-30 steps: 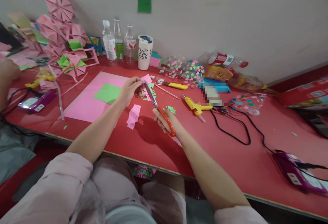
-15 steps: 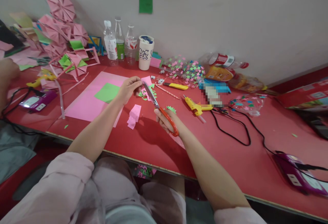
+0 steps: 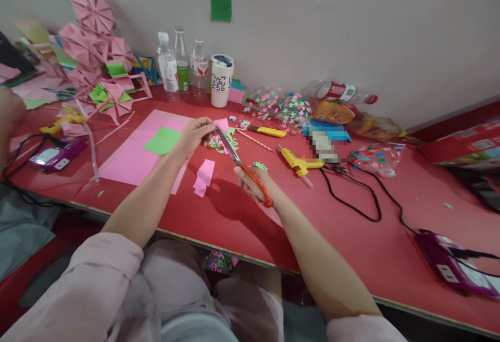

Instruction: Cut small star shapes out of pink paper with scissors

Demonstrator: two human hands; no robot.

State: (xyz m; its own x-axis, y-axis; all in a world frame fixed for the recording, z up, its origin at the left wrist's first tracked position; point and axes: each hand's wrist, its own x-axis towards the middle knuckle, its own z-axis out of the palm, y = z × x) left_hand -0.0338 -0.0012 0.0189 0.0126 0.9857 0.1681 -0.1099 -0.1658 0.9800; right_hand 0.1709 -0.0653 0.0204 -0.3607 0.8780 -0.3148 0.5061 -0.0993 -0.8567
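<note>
Both hands are up over the middle of the red worktop (image 3: 351,237), seen from the head camera. Her left hand (image 3: 194,134) is pinching a small piece of pink paper (image 3: 222,124) between thumb and fingertips, just above the surface. Her right hand (image 3: 252,181) is gripping a pair of scissors (image 3: 234,153) by the orange handles, fingers through the loops. The blades point away and to the left, with their tips right at the pink paper. I cannot tell whether the blades have closed on it.

Under the paper lies a scatter of green and pink clippings (image 3: 219,145), and some larger pink scraps (image 3: 203,176) sit nearer the front edge. To the left, a big pink sheet (image 3: 128,162) lies flat with a green square (image 3: 162,141) on top of it. On the right there is a yellow glue gun (image 3: 299,163), whose black cable (image 3: 363,201) winds off towards a purple power strip (image 3: 453,264). A yellow box cutter (image 3: 269,132) lies beyond it, next to a heap of small paper stars (image 3: 283,105).

Along the pale wall (image 3: 351,29) stand three plastic bottles (image 3: 167,65) and a white cup (image 3: 221,80), with a green note (image 3: 221,7) stuck up above them. Folded pink paper fans (image 3: 91,34) are piled in the far left corner. Another person's arm (image 3: 8,112) shows at the left edge.
</note>
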